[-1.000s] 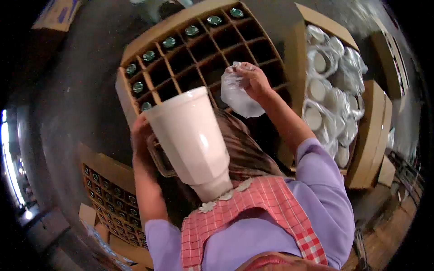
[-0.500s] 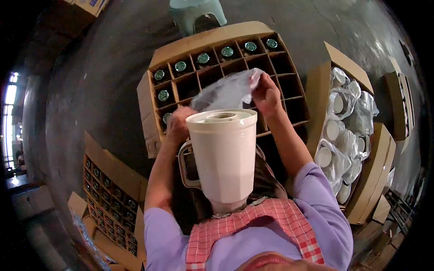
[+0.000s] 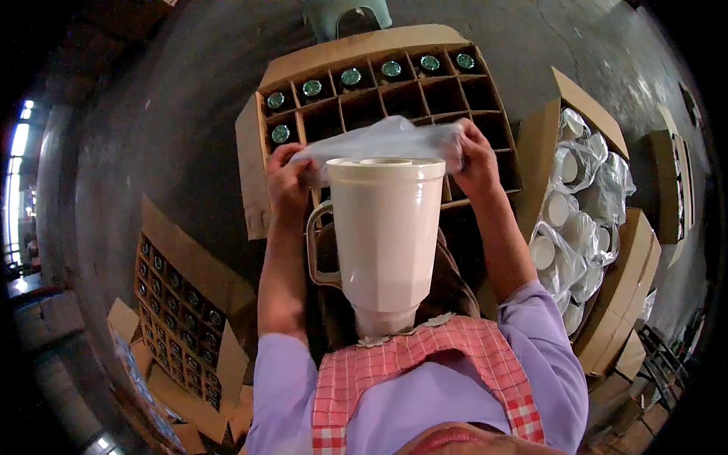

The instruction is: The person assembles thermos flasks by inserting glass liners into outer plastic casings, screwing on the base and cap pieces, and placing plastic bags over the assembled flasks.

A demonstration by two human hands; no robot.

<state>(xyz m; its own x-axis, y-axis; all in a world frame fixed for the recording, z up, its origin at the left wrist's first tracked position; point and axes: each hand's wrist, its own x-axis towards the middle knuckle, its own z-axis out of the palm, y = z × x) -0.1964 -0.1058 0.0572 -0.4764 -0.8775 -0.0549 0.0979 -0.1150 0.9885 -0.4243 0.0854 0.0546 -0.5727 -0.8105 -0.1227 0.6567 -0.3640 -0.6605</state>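
Both forearms reach forward from the body, one on each side of a cream faceted pitcher (image 3: 387, 235), with the elbows bent. The left hand (image 3: 290, 182) is raised beside the pitcher's rim on its handle side, fingers curled inward; the right hand (image 3: 478, 163) is up at about the same level past the opposite side of the rim, its fingers bent toward the left hand.

The pitcher stands upright between the two forearms, its narrow base next to the red checked apron (image 3: 413, 341) and its looped handle (image 3: 315, 243) below the left hand. A round inner ring shows at its top. Beyond the hands lies a divided cardboard box (image 3: 364, 49); green-topped glass items (image 3: 350, 76) sit in its far row and left side, and several nearer cells look dark. Out to the right of the right hand, an open carton (image 3: 591, 106) holds white cups (image 3: 557, 208) in clear plastic. Below and left of the left hand, another partitioned carton (image 3: 174, 235) is filled with rows of dark round-topped items.

Both grips are closed, each pinching one end of a translucent plastic bag (image 3: 379, 140), which stretches between them just behind and above the pitcher's rim.
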